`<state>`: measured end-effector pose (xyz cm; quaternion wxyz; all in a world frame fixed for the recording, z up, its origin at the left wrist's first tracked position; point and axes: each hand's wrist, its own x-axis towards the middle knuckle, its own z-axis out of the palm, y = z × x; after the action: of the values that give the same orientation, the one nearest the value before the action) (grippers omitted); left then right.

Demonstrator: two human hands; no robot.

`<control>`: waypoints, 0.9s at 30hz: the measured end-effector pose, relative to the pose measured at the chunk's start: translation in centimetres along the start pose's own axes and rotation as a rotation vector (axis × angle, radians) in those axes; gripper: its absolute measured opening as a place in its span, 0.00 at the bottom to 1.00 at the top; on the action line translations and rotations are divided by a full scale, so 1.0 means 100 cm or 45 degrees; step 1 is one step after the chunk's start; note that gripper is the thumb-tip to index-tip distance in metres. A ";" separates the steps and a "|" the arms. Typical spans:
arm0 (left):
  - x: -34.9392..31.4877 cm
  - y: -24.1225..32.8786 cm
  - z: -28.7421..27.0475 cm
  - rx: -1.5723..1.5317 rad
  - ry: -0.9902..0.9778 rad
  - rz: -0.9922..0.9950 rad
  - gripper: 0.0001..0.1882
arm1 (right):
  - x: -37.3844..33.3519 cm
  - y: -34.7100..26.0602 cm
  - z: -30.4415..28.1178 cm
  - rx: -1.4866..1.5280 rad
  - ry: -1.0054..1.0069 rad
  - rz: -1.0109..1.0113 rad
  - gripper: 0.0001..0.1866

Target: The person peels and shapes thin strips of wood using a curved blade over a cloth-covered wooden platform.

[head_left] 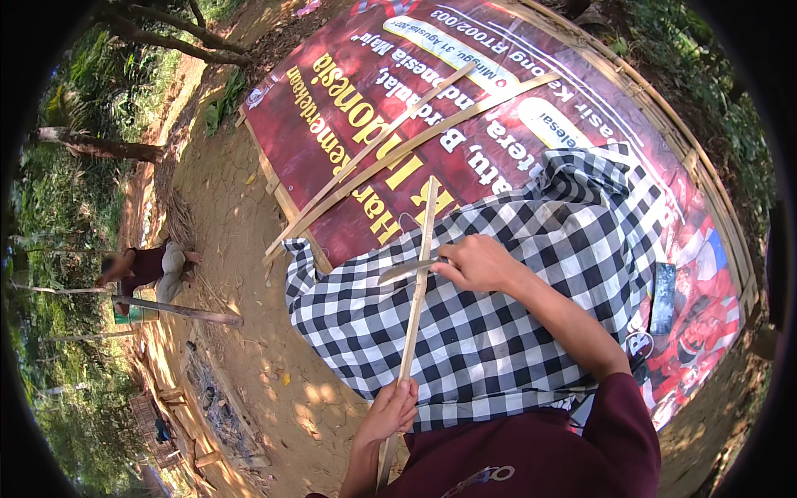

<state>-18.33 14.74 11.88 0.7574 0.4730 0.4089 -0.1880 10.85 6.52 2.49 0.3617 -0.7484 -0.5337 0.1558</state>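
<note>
1. Brace the bamboo strip [411, 332] firmly in the left hand [390, 412], wrapped around its near part, well below the blade.
2. Work the knife [404, 270], gripped in the closed right hand [480, 264] and crossing the strip above the checkered cloth [498, 353], at a shallow angle; light, even strokes, clear of fingers and cloth.
3. Leave the two slats [421, 139] lying beyond, across the red banner [290, 133], well apart from the edge.

Outdoor yard, perhaps rural: bare earth [241, 183], trees [112, 148].
</note>
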 end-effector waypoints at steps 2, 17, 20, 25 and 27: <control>-0.001 0.004 0.003 0.021 0.006 -0.012 0.18 | 0.001 -0.001 0.001 0.054 0.049 0.089 0.26; -0.022 -0.001 -0.009 0.025 0.001 0.011 0.18 | 0.013 0.004 -0.005 0.020 0.040 0.166 0.27; -0.018 0.003 -0.001 0.081 -0.017 0.020 0.18 | 0.007 0.003 0.003 0.030 0.054 0.112 0.27; -0.021 0.001 -0.013 0.069 0.043 -0.013 0.19 | 0.011 0.035 0.009 0.015 0.176 0.371 0.25; -0.017 -0.007 -0.012 0.066 0.033 0.013 0.20 | 0.004 0.010 0.009 -0.007 0.044 0.145 0.24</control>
<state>-20.35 15.30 12.60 0.7403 0.4971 0.4113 -0.1886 11.14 7.06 1.19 0.3594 -0.7811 -0.4844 0.1614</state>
